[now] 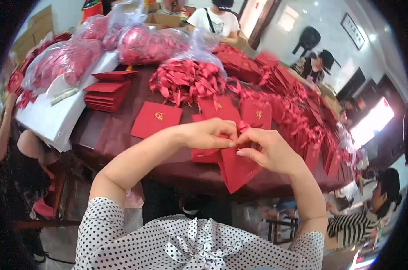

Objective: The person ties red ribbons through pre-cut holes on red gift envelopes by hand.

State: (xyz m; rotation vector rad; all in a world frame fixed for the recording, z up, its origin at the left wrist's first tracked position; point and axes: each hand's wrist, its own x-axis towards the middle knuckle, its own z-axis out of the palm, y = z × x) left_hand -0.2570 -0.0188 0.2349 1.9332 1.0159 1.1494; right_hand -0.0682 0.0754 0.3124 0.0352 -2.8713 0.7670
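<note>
A red paper bag (242, 170) hangs tilted at the table's front edge, a lower corner pointing down. At its top is a red ribbon (243, 126), looped between my two hands. My left hand (211, 133) has its thumb and fingers pinched together on the ribbon. Close beside it, my right hand (270, 149) is also closed on the ribbon, thumb below and fingers bent. The fingertips hide where the ribbon meets the bag. Behind my hands lie more red bags (258, 112) with gold emblems, and one flat red bag (156, 120) lies to the left.
A heap of red ribbons (188, 81) sits at mid-table. Stacked red envelopes (107, 92) and clear plastic sacks (64, 65) stand on the left, by a white box (46, 117). Red bags with ribbons (294, 108) line the right. Several people work around the table.
</note>
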